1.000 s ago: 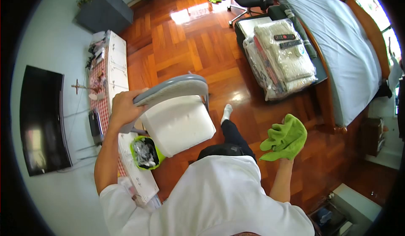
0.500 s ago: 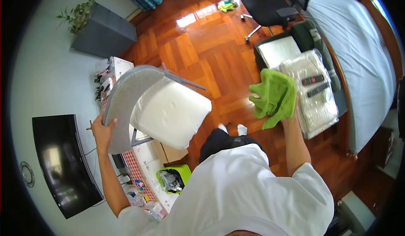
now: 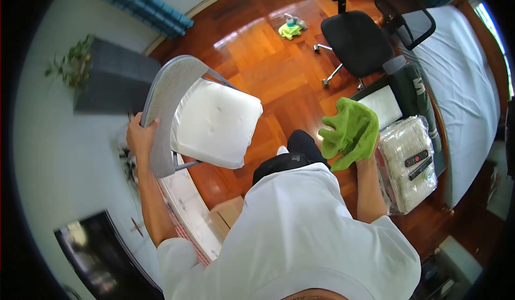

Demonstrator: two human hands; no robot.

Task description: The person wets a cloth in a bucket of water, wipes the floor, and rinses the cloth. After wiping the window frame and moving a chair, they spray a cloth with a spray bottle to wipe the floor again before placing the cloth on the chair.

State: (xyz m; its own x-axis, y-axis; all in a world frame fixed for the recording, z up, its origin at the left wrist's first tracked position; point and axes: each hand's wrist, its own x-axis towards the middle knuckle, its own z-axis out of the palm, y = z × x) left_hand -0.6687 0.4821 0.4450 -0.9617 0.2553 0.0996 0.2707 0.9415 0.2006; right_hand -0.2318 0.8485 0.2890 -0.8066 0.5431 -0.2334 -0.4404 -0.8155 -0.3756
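Observation:
My left hand [image 3: 141, 138] grips the backrest edge of a grey folding chair [image 3: 161, 104], its thumb over the front of the fabric. The chair's padded seat [image 3: 217, 123] looks wrapped in white plastic and points toward the room's middle. On the other side, my right hand [image 3: 368, 159] is closed on a green cloth [image 3: 351, 131] that drapes over most of it. Only part of that hand's fingers shows.
A black office chair [image 3: 357, 42] stands on the wooden floor ahead. Beside the bed [image 3: 456, 90] lies a plastic-wrapped bundle [image 3: 410, 166] with two remotes. A cleaning bottle and cloth [image 3: 290, 30] sit farther off. The white cabinet [image 3: 188, 206] runs along the left; a grey cabinet [image 3: 115, 77] holds a plant.
I have moved forward across the floor, carrying the folding chair and the green cloth. The office chair and bundle now appear nearer, and the television lower in view. Both hands keep their hold.

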